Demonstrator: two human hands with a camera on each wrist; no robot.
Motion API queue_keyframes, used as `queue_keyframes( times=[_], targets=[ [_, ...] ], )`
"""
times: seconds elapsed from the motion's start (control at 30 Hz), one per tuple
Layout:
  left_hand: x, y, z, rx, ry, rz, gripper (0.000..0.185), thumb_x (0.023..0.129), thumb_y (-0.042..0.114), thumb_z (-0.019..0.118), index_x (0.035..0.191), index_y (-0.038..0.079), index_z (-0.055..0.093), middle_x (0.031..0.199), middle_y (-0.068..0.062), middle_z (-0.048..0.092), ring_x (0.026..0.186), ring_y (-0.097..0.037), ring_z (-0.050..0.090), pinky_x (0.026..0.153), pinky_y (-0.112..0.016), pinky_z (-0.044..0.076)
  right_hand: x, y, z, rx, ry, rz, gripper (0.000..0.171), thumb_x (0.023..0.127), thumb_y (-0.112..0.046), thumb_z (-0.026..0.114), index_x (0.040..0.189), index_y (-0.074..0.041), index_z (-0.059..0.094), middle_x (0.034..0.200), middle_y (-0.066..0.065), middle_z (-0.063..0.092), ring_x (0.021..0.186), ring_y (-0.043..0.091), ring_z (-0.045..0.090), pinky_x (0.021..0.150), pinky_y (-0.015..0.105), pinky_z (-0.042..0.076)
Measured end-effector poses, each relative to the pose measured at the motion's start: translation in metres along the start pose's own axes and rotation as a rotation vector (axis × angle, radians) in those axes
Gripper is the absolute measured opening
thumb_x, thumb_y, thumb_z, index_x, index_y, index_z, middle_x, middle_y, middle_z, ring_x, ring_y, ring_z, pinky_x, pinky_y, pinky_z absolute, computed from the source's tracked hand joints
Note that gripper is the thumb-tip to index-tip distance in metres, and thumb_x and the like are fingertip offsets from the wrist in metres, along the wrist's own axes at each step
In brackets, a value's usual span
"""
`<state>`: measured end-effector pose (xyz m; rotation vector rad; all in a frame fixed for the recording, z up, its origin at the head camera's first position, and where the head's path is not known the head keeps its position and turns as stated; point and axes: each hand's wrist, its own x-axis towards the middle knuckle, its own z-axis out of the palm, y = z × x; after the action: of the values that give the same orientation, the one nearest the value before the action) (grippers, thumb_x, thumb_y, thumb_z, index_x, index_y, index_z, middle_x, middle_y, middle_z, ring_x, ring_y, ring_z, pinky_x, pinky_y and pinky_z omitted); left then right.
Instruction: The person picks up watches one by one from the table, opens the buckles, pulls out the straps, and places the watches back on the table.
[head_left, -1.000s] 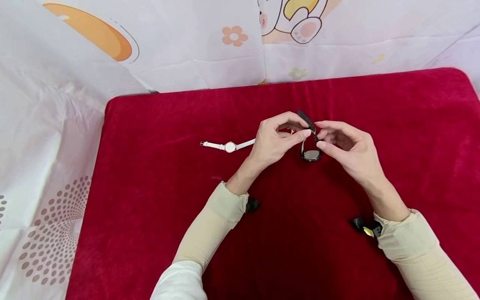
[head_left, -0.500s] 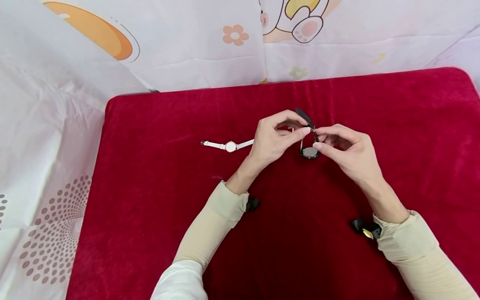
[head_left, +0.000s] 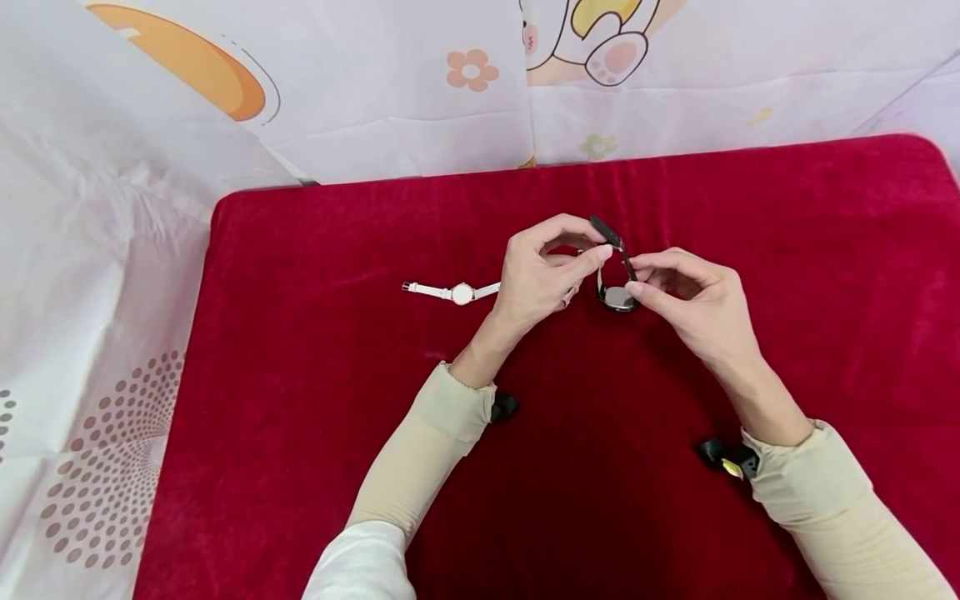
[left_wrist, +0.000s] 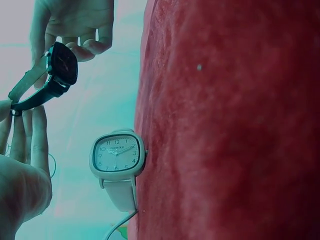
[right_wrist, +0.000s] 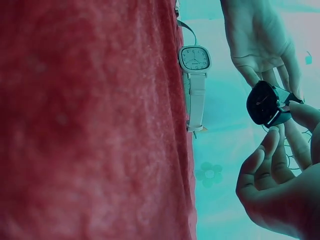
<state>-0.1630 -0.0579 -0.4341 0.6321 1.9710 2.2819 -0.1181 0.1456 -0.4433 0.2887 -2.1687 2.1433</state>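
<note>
A black wristwatch hangs above the red cloth, dial lowest, its strap bent up into a loop. My left hand pinches the upper strap between thumb and fingers, and a strap end sticks up past the fingertips. Lower on the right side of the loop, my right hand pinches the strap near the case. In the right wrist view, the dark dial hangs between both hands. A pale watch with a rounded-square dial rests on the cloth; in the head view my left hand mostly hides it.
A white-strapped watch with a round dial lies stretched out on the cloth, left of my left hand. Red velvet cloth covers the table. A printed white curtain hangs along the back and left edges.
The black watch has risen slightly and shifted a little left. My left hand has moved slightly left and up, exposing part of a pale watch behind it. Both hands keep their pinch.
</note>
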Motion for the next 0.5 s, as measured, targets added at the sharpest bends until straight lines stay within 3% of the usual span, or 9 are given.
queue_keyframes(
  times=[0.17,0.33,0.5],
  targets=[
    [0.0,0.002,-0.001,-0.066,0.017,-0.004,0.014,0.088,-0.008,0.069,0.101,-0.009,0.063,0.09,-0.01,0.063,0.042,-0.038,0.039,0.039,-0.027,0.031,-0.001,0.002,-0.001,0.01,0.003,0.014,0.025,0.081,0.014,0.073,0.105,0.01,0.07,0.084,0.004,0.067,0.077,0.018,0.057,0.061,0.019,0.046],
    [-0.001,0.014,-0.001,-0.064,0.025,-0.009,0.014,0.088,-0.012,0.066,0.101,-0.014,0.061,0.09,-0.015,0.062,0.042,-0.025,0.041,0.04,-0.025,0.032,0.0,0.003,0.0,0.029,-0.002,0.017,0.025,0.081,0.014,0.073,0.105,0.01,0.07,0.082,0.006,0.066,0.075,0.018,0.057,0.06,0.019,0.045],
    [-0.003,0.028,0.001,-0.015,0.067,0.016,0.013,0.087,-0.013,0.067,0.099,-0.015,0.061,0.093,-0.019,0.064,0.058,-0.015,0.055,0.046,-0.022,0.041,0.002,0.002,0.0,0.033,-0.012,0.027,0.024,0.081,0.012,0.074,0.105,0.009,0.07,0.082,0.007,0.066,0.075,0.018,0.057,0.061,0.019,0.045]
  ],
)
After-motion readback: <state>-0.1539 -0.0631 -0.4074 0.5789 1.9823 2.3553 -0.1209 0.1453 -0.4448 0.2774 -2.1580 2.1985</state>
